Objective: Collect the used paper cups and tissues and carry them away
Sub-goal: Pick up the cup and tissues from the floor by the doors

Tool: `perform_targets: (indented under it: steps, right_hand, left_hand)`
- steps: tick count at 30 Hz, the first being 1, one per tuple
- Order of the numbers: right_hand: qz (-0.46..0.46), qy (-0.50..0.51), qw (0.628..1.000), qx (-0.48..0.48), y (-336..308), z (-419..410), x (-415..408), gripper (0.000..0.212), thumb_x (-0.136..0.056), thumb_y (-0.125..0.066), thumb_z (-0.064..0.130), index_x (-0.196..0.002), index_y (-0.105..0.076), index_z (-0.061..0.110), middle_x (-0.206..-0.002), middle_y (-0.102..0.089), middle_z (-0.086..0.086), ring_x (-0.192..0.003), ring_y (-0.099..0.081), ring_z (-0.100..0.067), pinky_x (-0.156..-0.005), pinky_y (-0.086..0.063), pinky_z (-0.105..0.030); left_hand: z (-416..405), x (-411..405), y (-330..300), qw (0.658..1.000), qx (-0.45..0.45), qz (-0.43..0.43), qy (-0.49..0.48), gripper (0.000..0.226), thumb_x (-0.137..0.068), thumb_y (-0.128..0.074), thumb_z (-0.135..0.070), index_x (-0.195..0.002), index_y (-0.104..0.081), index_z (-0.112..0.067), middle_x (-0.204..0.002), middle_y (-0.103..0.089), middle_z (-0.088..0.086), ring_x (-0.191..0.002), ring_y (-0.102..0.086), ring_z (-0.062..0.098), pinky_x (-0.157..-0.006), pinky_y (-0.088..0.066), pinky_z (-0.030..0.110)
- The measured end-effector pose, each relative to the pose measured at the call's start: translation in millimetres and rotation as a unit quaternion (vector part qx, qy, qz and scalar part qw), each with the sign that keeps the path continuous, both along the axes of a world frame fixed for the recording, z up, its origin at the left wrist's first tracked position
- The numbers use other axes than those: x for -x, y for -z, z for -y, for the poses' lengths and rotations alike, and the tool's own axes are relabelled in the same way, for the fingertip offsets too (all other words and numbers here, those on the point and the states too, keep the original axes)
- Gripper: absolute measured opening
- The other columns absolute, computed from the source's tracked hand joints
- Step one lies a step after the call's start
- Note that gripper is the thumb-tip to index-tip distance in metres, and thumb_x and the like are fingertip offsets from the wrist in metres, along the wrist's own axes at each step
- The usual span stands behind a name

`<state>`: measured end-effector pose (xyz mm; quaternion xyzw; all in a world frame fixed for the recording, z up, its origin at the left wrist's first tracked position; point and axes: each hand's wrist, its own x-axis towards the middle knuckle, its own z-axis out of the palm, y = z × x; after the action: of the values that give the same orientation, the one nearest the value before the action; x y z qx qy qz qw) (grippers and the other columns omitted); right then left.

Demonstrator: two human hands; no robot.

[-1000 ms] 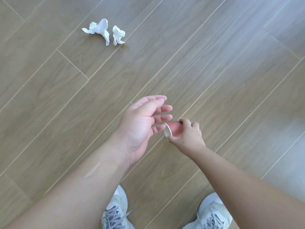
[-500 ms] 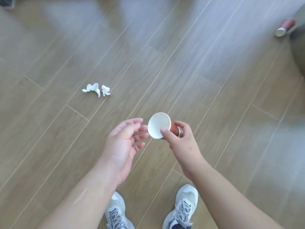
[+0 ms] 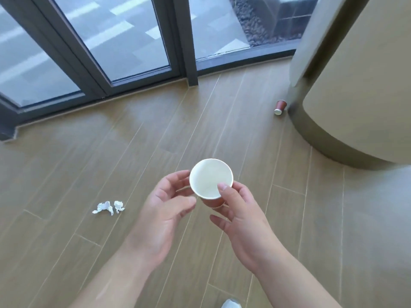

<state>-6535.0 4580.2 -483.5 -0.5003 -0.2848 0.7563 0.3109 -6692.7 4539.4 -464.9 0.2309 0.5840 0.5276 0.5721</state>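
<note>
The paper cup (image 3: 210,178), white inside and red outside, sits at frame centre, mouth facing the camera. The right hand (image 3: 240,216) pinches its rim, thumb on top. The left hand (image 3: 165,206), fingers loosely spread, touches its left side. Crumpled tissues (image 3: 109,207) lie on the floor (image 3: 89,156) at 9 o'clock; a second cup (image 3: 280,107) lies at 1 o'clock

wood-plank floor (image 3: 155,134), two crumpled white tissues (image 3: 109,207) lying left, touching or nearly, red paper cup (image 3: 280,107) on its side far right, just beside beige curved furniture base (image 3: 329,138)
</note>
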Motion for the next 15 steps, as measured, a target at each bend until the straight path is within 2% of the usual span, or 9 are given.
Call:
perform_targets:
  steps: [2,4,8,11,15]
  right_hand:
    - [-0.013,0.014,1.0,0.004,-29,-15,-16,0.063,-0.063,-0.075,0.055,-0.118,-0.06,0.029,-0.096,-0.075,0.004,-0.102,-0.07,-0.017,-0.082,-0.05,-0.036]
    - [-0.022,0.019,1.0,0.001,-59,-30,-27,0.058,-0.069,-0.074,0.052,-0.119,-0.06,0.027,-0.1,-0.075,0.0,-0.103,-0.069,-0.018,-0.082,-0.05,-0.036]
    - [-0.031,0.016,0.999,-0.015,-112,-61,-38,0.056,-0.07,-0.074,0.051,-0.118,-0.06,0.027,-0.097,-0.075,0.001,-0.1,-0.07,-0.017,-0.081,-0.051,-0.035]
    - [-0.03,0.024,0.999,-0.026,-143,-86,-33,0.061,-0.066,-0.075,0.052,-0.119,-0.06,0.026,-0.091,-0.073,0.003,-0.096,-0.069,-0.017,-0.081,-0.052,-0.034]
    - [-0.045,0.029,0.998,-0.014,-170,-125,-20,0.057,-0.07,-0.075,0.049,-0.117,-0.061,0.021,-0.092,-0.07,0.001,-0.092,-0.067,-0.019,-0.082,-0.054,-0.036]
  left_hand:
    - [-16,-12,-26,0.998,-0.027,-0.006,0.049,0.062,-0.065,-0.073,-0.007,-0.125,-0.065,-0.018,-0.119,-0.074,-0.002,-0.11,-0.067,0.011,-0.088,-0.051,0.029]
    - [-34,-19,-51,0.995,-0.045,-0.021,0.085,0.067,-0.059,-0.08,-0.017,-0.125,-0.067,-0.025,-0.124,-0.073,-0.004,-0.116,-0.066,0.009,-0.086,-0.054,0.023]
    - [-76,-28,-102,0.988,-0.076,-0.04,0.13,0.063,-0.059,-0.086,-0.023,-0.119,-0.069,-0.034,-0.123,-0.073,-0.006,-0.115,-0.068,0.01,-0.085,-0.054,0.02]
    - [-110,-31,-128,0.984,-0.102,-0.059,0.135,0.06,-0.059,-0.089,-0.025,-0.114,-0.07,-0.039,-0.119,-0.074,-0.007,-0.113,-0.07,0.012,-0.085,-0.056,0.022]
    - [-155,-20,-146,0.982,-0.12,-0.067,0.132,0.062,-0.06,-0.092,-0.024,-0.114,-0.068,-0.041,-0.117,-0.074,-0.006,-0.112,-0.071,0.015,-0.087,-0.06,0.032]
